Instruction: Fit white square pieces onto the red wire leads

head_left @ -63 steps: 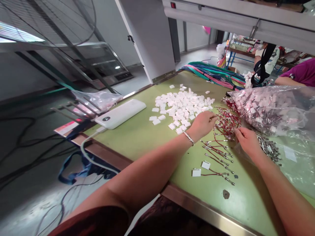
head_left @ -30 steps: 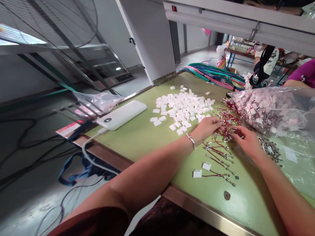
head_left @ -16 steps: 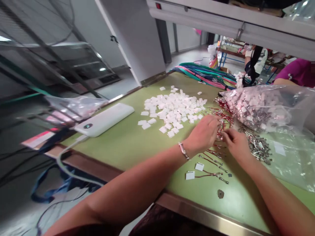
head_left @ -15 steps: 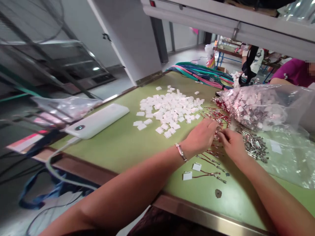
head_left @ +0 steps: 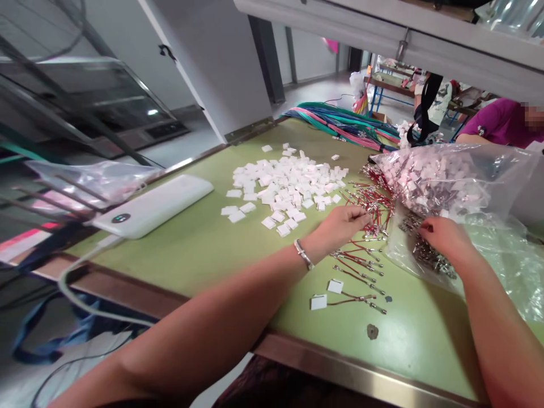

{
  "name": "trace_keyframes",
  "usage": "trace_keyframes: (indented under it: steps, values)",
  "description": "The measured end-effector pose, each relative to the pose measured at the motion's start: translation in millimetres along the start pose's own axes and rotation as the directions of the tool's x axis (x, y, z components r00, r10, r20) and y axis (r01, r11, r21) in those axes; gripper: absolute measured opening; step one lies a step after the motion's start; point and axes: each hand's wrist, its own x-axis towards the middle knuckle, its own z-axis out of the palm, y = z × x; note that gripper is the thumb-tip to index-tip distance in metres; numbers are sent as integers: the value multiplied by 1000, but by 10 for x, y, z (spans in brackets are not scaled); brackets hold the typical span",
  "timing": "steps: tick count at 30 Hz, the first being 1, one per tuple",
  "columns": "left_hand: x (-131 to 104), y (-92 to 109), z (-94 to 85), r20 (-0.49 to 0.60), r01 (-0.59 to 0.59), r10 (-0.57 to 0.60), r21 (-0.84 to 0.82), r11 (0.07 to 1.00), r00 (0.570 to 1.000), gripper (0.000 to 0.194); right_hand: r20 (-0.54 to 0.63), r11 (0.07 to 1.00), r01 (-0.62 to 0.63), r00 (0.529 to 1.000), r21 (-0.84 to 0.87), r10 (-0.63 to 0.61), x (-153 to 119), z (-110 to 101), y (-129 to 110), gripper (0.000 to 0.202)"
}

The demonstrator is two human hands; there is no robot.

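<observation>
My left hand (head_left: 345,225) has its thumb and fingers pinched together at the near-left edge of a heap of short red wires (head_left: 374,201) with metal ends; a red wire seems to be between the fingertips. My right hand (head_left: 446,239) reaches over a pile of small metal pieces (head_left: 433,258), its fingers curled together among them; what they grip is hidden. Nearer me, several red wires with metal ends (head_left: 359,272) lie in a loose row. Two of the nearest wires have a white flat connector (head_left: 318,302) on one end.
Many white connectors (head_left: 289,181) are spread across the green table (head_left: 204,249). A clear plastic bag (head_left: 446,175) of white pieces stands at the right. Bundled coloured cables (head_left: 340,124) lie behind. A white power bank (head_left: 155,207) sits left. A person in purple (head_left: 497,122) is beyond.
My hands, close together before, have parted. My right hand has moved right to the metal pieces. My left hand has shifted slightly left by the red wires. The view has shifted a little.
</observation>
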Motion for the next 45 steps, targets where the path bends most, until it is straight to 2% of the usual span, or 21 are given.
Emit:
trace_keyframes:
  steps: [2,6,12,15,18,20,22,25,31,36,39,42,45]
  values:
    - [2,-26,9,7,32,-32,-31,999,999,34,21,999,14,1000,-37,-13,0,76,47,16]
    - [13,-87,17,5,60,-60,-74,995,998,35,56,994,94,994,-54,-91,-20,171,-16,14]
    - [27,-103,16,36,58,-56,-68,996,998,31,1,985,154,988,-84,-154,-33,92,-64,20]
    - [15,-86,47,71,38,-33,-65,997,997,31,-74,976,201,978,89,-195,-112,54,-221,23]
    - [6,-89,87,111,10,0,-96,995,994,29,-155,875,284,958,392,-241,-254,55,-505,26]
    - [5,-97,108,128,-3,21,-137,991,992,27,-188,831,354,935,430,-301,-344,67,-681,24]
    - [3,-99,119,139,-1,24,-162,987,990,25,-226,827,407,912,388,-343,-401,84,-790,24]
    - [-4,-85,117,165,7,18,-152,988,986,25,-260,844,448,888,295,-380,-427,114,-824,28]
    - [-17,-57,96,190,-9,30,-113,994,981,31,-224,871,482,863,97,-452,-432,165,-792,35]
    - [6,-75,81,163,-14,25,-68,998,986,30,-307,853,500,844,151,-440,-436,174,-800,33]
    - [15,-94,74,189,-32,37,-31,999,981,29,-291,841,532,824,99,-487,-439,174,-793,32]
    - [7,-90,45,208,-152,123,125,980,970,28,-229,837,547,817,17,-529,-443,133,-780,33]
    - [-7,-57,-13,254,-343,263,357,869,931,26,-92,824,566,821,5,-563,-438,46,-775,30]
